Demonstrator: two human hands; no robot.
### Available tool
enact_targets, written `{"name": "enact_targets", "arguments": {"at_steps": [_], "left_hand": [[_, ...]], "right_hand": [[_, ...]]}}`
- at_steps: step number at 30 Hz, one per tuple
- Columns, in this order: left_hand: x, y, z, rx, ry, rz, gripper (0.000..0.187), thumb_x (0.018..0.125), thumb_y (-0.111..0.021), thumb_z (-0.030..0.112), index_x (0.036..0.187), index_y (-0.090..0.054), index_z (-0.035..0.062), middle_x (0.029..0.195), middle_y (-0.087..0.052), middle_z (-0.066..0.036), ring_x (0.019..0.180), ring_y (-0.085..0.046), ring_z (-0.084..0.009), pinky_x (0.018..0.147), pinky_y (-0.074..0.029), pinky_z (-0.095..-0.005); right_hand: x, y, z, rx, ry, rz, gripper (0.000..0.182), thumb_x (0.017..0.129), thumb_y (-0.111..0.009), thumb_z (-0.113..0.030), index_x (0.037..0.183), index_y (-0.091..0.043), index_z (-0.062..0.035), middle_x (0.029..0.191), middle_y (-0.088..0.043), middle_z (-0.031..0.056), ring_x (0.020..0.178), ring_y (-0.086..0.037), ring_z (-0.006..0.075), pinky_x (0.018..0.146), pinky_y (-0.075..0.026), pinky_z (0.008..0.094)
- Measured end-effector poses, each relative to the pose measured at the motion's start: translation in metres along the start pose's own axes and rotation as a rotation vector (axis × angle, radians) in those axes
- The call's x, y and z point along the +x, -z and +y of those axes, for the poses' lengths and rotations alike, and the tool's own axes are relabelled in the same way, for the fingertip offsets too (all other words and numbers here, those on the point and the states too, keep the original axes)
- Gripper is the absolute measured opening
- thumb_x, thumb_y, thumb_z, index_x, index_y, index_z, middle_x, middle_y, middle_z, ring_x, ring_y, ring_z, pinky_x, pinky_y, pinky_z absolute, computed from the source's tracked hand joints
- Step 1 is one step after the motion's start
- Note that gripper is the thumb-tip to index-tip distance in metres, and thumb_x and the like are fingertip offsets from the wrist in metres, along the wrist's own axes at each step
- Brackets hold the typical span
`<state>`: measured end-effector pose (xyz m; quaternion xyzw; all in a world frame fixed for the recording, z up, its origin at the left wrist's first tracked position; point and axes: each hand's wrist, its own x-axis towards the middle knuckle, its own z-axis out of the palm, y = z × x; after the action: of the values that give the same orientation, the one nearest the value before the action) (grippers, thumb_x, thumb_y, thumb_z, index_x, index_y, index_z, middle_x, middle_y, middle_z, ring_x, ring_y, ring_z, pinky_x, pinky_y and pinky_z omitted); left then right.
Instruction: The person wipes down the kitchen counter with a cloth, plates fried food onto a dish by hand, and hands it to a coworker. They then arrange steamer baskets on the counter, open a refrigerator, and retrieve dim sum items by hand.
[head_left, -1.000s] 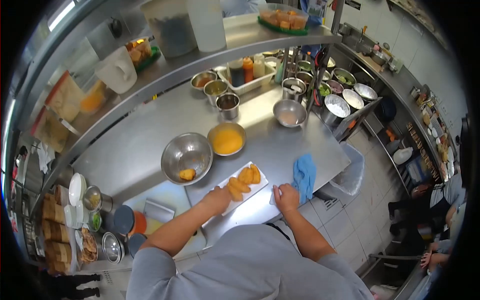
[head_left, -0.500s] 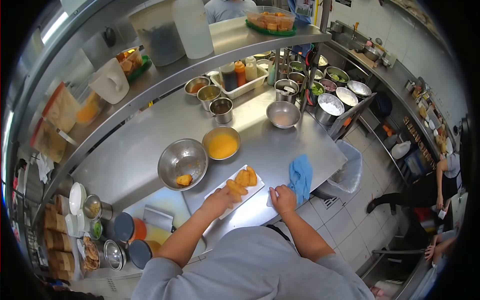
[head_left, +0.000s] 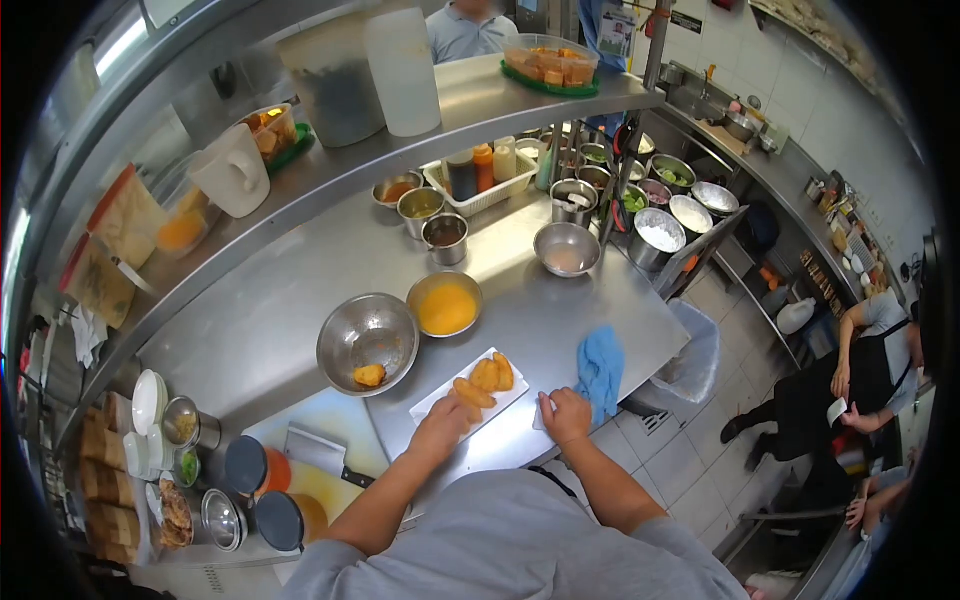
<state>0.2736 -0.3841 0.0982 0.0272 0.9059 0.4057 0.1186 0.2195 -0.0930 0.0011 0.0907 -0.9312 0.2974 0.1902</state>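
Several golden fried pieces point(head_left: 487, 375) lie on a white rectangular plate point(head_left: 510, 394) at the front of the steel counter. My left hand point(head_left: 445, 428) is over the plate's left end, its fingers bent round a fried piece that they mostly hide. To the right of the plate, my right hand point(head_left: 567, 415) is closed near the counter edge. A thin pale edge shows beside its fingers, too small to name. A crumpled blue cloth point(head_left: 600, 368) lies just beyond it. Behind the plate stand a steel bowl point(head_left: 368, 335) with one fried piece inside and a bowl of yellow liquid point(head_left: 446, 304).
On the left, a cleaver point(head_left: 318, 450) lies on a cutting board point(head_left: 360, 415) beside lidded tubs point(head_left: 250, 465). A shelf point(head_left: 470, 100) with containers spans the counter above a bottle basket point(head_left: 480, 195). A lined bin point(head_left: 690, 350) stands right. A person point(head_left: 850, 390) stands far right.
My left hand has drawn back slightly toward me on the plate. My right hand stays closed in about the same place. The whole view has shifted a little downward.
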Motion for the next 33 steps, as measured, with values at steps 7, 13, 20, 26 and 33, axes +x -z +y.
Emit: {"name": "enact_targets", "arguments": {"at_steps": [7,13,20,26,33], "left_hand": [[0.017,0.044,-0.023,0.268,-0.389,0.345,0.033,0.09,-0.076,0.02,0.119,-0.07,0.0048,0.129,-0.065,-0.017,0.127,-0.058,-0.0382,0.108,-0.049,-0.0453],[0.056,0.156,-0.033,0.552,-0.077,0.629,0.046,0.09,-0.079,0.034,0.126,-0.07,0.0047,0.129,-0.067,-0.019,0.126,-0.059,-0.0422,0.108,-0.049,-0.049],[0.092,0.171,-0.108,0.648,0.46,-0.089,0.081,0.073,-0.087,0.051,0.132,-0.068,-0.0012,0.137,-0.066,-0.027,0.127,-0.065,-0.0399,0.11,-0.05,-0.0463],[0.084,0.173,-0.093,0.594,0.486,-0.019,0.073,0.078,-0.077,0.053,0.125,-0.072,-0.0025,0.129,-0.07,-0.028,0.125,-0.066,-0.0408,0.11,-0.05,-0.045],[0.027,0.168,-0.068,-0.029,0.231,0.371,0.083,0.078,-0.087,0.032,0.148,-0.056,0.0035,0.123,-0.072,-0.023,0.112,-0.071,-0.0251,0.09,-0.059,-0.0376]], "right_hand": [[-0.002,-0.008,0.001,-0.021,-0.003,0.027,0.032,0.091,-0.076,-0.032,0.071,-0.066,-0.0095,0.076,-0.063,0.0111,0.071,-0.065,0.0367,0.064,-0.05,0.0508],[-0.004,-0.002,0.001,-0.025,0.001,0.013,0.031,0.091,-0.076,-0.033,0.072,-0.067,-0.0103,0.077,-0.063,0.0105,0.072,-0.065,0.0357,0.064,-0.05,0.0503],[-0.003,-0.001,0.003,-0.022,0.009,0.043,0.032,0.091,-0.076,-0.034,0.072,-0.067,-0.0103,0.076,-0.063,0.0107,0.07,-0.065,0.0358,0.064,-0.05,0.0502],[0.001,-0.001,-0.003,0.003,0.001,0.031,0.032,0.093,-0.075,-0.032,0.073,-0.066,-0.0084,0.077,-0.064,0.0131,0.073,-0.065,0.0378,0.066,-0.05,0.0504],[-0.007,-0.017,0.011,0.0,0.051,0.037,0.031,0.097,-0.072,-0.032,0.08,-0.068,-0.0074,0.08,-0.066,0.0157,0.074,-0.065,0.0405,0.066,-0.049,0.0504]]}}
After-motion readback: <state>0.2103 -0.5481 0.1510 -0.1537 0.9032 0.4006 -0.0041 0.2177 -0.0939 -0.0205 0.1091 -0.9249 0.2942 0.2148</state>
